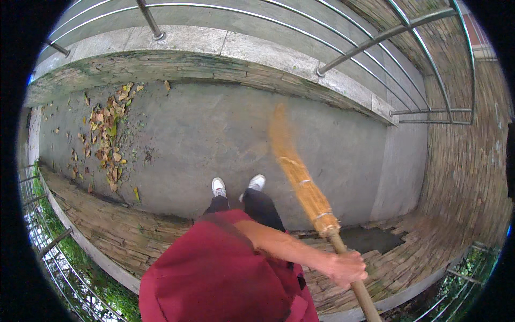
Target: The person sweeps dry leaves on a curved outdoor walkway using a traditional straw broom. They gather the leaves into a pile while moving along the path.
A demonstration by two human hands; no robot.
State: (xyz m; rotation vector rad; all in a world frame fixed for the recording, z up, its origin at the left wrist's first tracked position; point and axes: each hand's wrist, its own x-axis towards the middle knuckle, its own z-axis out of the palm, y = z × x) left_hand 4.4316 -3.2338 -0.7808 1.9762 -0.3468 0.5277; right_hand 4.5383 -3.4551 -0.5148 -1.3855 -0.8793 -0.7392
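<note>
My left hand (349,269), its forearm reaching across my body, is closed around the wooden handle (362,296) of a broom. The broom's straw-coloured bristle head (307,187) is bound with pale ties and slants up and left over the concrete floor (209,133). Its curved tip is blurred, so whether it touches the floor is unclear. My right hand is out of view. To the left, a strip of dry yellow and brown leaves (108,137) lies on the floor, apart from the bristles.
Beyond the floor runs a low stone-clad wall (241,72) carrying a metal railing (366,44). Another stone-clad wall (120,225) stands close on my side, with a dark opening (372,238) at its base. My white shoes (218,187) are on the concrete.
</note>
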